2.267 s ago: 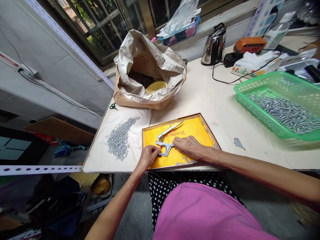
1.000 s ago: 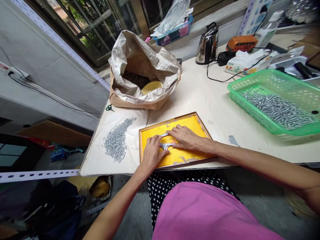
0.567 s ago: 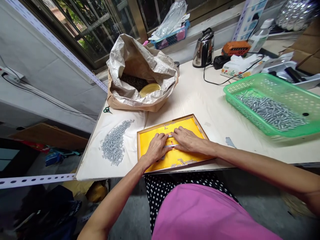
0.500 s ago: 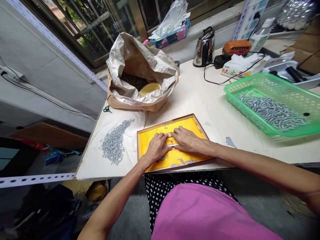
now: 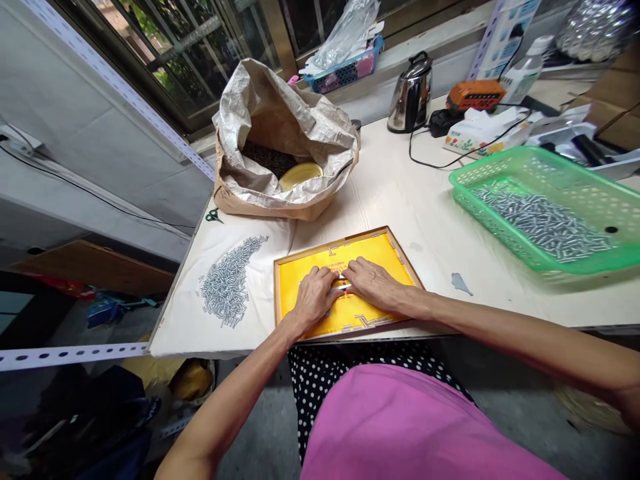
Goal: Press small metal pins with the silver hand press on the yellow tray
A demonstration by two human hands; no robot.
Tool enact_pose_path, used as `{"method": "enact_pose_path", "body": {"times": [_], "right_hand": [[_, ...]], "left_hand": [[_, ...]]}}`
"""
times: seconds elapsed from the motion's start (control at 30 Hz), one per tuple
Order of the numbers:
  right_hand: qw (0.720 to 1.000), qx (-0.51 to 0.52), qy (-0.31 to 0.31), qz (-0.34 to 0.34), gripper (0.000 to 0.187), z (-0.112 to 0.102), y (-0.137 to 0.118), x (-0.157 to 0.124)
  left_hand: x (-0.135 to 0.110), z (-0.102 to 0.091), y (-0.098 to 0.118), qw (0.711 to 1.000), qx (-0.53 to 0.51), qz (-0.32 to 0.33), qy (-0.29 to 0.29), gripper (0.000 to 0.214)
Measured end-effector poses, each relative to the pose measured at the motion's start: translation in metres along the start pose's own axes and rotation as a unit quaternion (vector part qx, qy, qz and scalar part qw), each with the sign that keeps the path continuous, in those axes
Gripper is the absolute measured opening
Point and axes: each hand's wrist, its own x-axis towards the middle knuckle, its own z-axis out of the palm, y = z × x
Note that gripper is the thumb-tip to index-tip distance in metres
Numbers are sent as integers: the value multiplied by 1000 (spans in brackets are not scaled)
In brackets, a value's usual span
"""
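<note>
A shallow yellow tray (image 5: pixel 295 273) with a brown rim lies at the table's front edge. Over its middle, my left hand (image 5: pixel 316 293) has its fingers bent and thumb drawn in at one end of a narrow silvery row of small metal pins (image 5: pixel 343 287). My right hand (image 5: pixel 373 283) pinches the other end, its fingertips almost meeting the left ones. Fingers partly cover the row, so single pieces cannot be made out. Several loose pins (image 5: pixel 363 321) lie along the tray's near side. Red print shows on the yellow surface just beyond my fingertips.
Left of the tray is a heap of metal pins (image 5: pixel 225 283), with green-handled scissors (image 5: pixel 214 215) behind it. An open woven sack (image 5: pixel 285 207) holds dark pieces and a yellow dish. At right stands a green basket (image 5: pixel 530 257) of pins; a steel kettle (image 5: pixel 407 100) is farther back.
Two separate silvery strips showed between my hands before; now one narrow row shows there. My fingertips have drawn nearer me and closed up, uncovering red print on the tray.
</note>
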Motion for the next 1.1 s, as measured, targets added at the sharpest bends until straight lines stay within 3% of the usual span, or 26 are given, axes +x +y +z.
{"method": "enact_pose_path", "body": {"times": [0.3, 0.43, 0.5, 0.57, 0.73, 0.83, 0.93, 1.1], "right_hand": [[1000, 1, -25, -15, 17, 5, -3, 3], [998, 1, 52, -23, 37, 0, -1, -4], [996, -2, 74, -47, 42, -2, -1, -7], [996, 2, 60, -67, 31, 0, -3, -7], [998, 3, 27, -59, 13, 11, -10, -1], [997, 3, 61, -56, 18, 11, -7, -4], [992, -7, 108, -58, 23, 8, 1, -13], [985, -34, 158, -54, 23, 8, 5, -23]], "left_hand": [[-2, 8, 2, 1000, 0, -23, -7, 28], [-8, 2, -13, 997, -50, -22, 47, 41], [-15, -6, -24, 989, -85, -54, 104, 46], [-26, -15, -34, 975, -119, -113, 149, 37], [-57, -23, -42, 945, -151, -246, 155, 25], [-68, -15, -41, 911, -224, -318, 133, 27], [-71, -4, -38, 848, -362, -373, 109, 29], [-61, 5, -26, 746, -550, -372, 51, 44]]}}
